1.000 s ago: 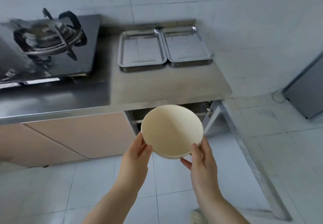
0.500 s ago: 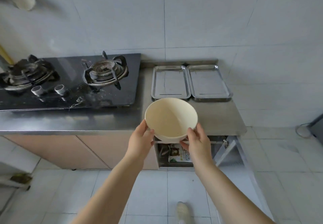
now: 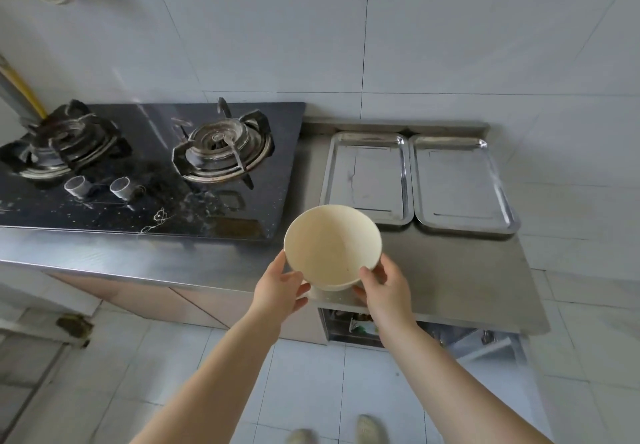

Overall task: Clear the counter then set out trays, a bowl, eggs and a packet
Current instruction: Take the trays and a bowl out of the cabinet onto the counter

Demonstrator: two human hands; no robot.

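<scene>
A cream bowl [image 3: 330,244] with nothing in it is held over the front part of the steel counter [image 3: 460,270], tilted toward me. My left hand [image 3: 278,291] grips its left rim and underside, and my right hand [image 3: 384,288] grips its right rim, thumb on the edge. Two steel trays lie side by side at the back of the counter: the left tray [image 3: 367,177] and the right tray [image 3: 460,184], both bare. No eggs or packet are in view.
A black two-burner gas hob [image 3: 149,166] fills the counter's left part. Under the counter an open cabinet [image 3: 356,326] shows some packets. The counter ends at the right, with tiled floor [image 3: 588,357] beyond. My feet show at the bottom.
Both hands have lifted the bowl from in front of the cabinet up over the counter's front edge. The view has risen and widened to take in the whole hob.
</scene>
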